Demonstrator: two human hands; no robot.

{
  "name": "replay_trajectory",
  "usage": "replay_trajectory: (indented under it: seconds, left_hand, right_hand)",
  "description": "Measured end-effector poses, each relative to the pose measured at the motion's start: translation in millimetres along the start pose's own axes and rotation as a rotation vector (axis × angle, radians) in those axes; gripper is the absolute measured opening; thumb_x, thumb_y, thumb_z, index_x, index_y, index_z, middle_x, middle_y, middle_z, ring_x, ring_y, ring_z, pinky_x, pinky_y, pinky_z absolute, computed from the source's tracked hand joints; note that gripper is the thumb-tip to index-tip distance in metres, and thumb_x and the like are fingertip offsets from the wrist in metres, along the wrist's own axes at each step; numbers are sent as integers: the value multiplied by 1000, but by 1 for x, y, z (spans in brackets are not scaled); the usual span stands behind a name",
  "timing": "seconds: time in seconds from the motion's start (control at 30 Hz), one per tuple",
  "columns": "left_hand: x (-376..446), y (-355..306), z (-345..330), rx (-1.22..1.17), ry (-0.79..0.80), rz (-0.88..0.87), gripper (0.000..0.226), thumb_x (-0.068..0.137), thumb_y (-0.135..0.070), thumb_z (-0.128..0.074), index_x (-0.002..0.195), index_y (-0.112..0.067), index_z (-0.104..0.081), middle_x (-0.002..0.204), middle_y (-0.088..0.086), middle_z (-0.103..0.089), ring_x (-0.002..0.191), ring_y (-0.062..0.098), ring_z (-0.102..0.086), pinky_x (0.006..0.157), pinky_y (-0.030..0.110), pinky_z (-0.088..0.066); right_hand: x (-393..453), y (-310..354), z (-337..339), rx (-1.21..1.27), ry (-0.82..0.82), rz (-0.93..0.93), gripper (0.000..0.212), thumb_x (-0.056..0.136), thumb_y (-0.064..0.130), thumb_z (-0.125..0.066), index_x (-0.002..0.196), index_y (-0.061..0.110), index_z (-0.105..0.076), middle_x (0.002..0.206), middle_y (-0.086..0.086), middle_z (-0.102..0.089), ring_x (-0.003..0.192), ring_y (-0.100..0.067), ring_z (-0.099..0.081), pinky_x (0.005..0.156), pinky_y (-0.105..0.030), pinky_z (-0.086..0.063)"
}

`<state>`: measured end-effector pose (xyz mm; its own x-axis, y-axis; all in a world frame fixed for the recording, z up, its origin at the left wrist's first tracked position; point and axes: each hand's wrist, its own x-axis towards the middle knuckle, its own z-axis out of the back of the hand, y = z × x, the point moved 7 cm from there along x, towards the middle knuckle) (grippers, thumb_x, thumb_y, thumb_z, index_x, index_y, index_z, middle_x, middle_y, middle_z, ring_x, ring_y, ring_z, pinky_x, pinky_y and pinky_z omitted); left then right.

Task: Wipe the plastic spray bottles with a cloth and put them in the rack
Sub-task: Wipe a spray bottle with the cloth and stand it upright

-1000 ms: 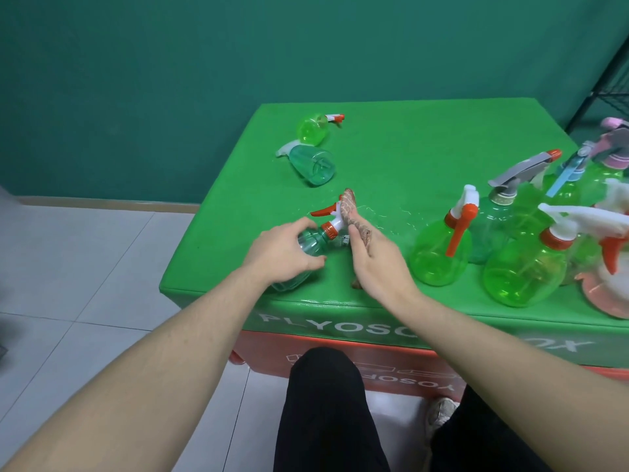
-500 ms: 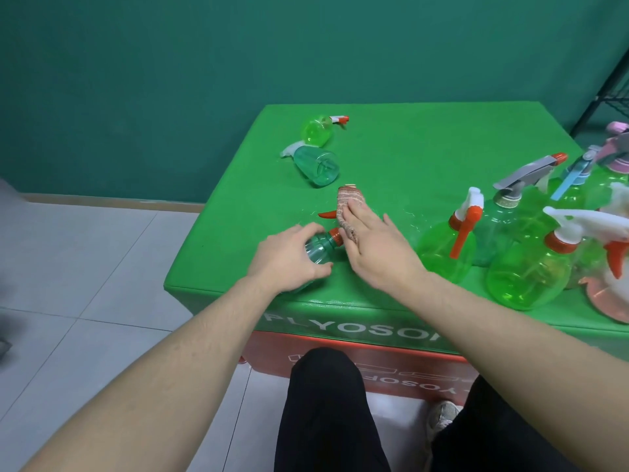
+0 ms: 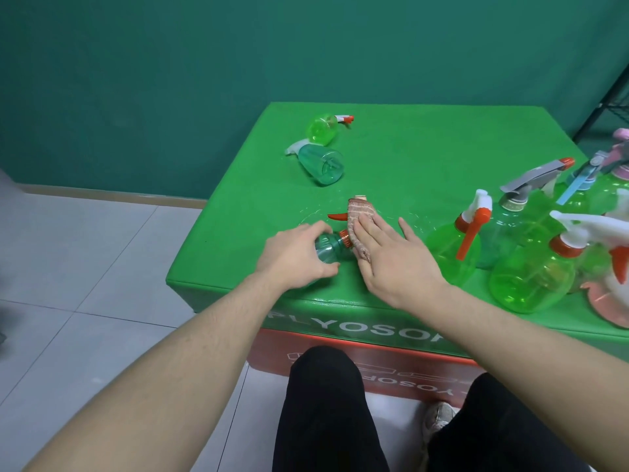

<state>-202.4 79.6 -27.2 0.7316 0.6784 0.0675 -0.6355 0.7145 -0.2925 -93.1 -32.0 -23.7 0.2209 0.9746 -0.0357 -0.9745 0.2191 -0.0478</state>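
Teal spray bottle lies on its side near the front edge of the green table, gripped around the body by the left hand. A striped cloth is pressed onto its orange-trigger nozzle by the right hand, fingers flat. Two bottles lie farther back; upright bottles are clustered right.

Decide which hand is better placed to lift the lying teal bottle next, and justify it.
Left. The left hand already grips the teal spray bottle round its body, while the right hand lies flat, pressing the cloth onto the bottle's head.
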Motion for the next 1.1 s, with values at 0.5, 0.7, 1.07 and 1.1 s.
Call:
replay_trajectory:
  seconds: [0.5,0.7,1.07,1.1]
  left_hand:
    - [-15,-5,0,38,-78,-120,64,84,-60,-66,139,-32,-47,130,-9,-60,111,13,-58,86,29,-44]
    - [-13,-3,0,47,-81,-108,60,83,-60,-65,133,-32,-48,122,-9,-62,106,15,-59,80,30,-44]
    - [-12,-4,0,29,-29,-103,63,82,-59,-70,135,-33,-46,123,-11,-60,96,8,-50,81,27,-43]
    - [-14,-5,-1,33,-30,-110,63,82,-59,-70,135,-32,-47,123,-11,-60,96,7,-50,81,26,-42]
  right_hand:
    - [28,5,19,-52,78,91,57,107,42,-17,162,29,-13,169,10,-8,157,-17,1,127,-51,2]
    - [54,17,14,-34,106,130,57,107,40,-20,162,28,-15,170,9,-6,157,-17,2,126,-54,4]
    - [29,-2,23,-118,144,16,61,105,47,-18,157,20,-35,170,-6,-9,157,-29,-3,126,-53,0]
    - [27,-1,24,-124,142,17,61,105,47,-18,156,19,-37,169,-7,-14,157,-28,-7,126,-53,-1]
